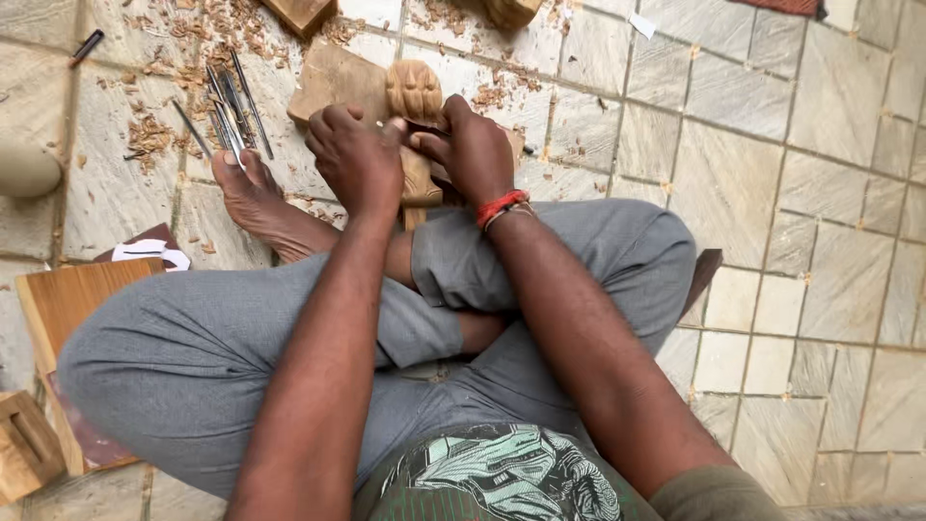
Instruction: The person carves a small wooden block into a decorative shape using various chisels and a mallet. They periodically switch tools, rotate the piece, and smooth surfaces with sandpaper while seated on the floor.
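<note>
Stone-tiled floor (772,193), wood shavings (145,135) scattered upper left. Person sits cross-legged. Carved wooden figure (415,96) at top centre, long axis running up-down in frame, rounded head end away from the body. Left hand (357,159) clenched around its middle; right hand (473,150) grips a thin carving tool (424,125), tip pointing left at the figure. Chisels (231,111) lie left of the left hand.

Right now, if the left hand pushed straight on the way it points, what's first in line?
The left hand points away from the body and already rests against the carved wooden figure. Beyond that lies the flat wood block, then chip-strewn stone floor. Depth is unclear.
</note>
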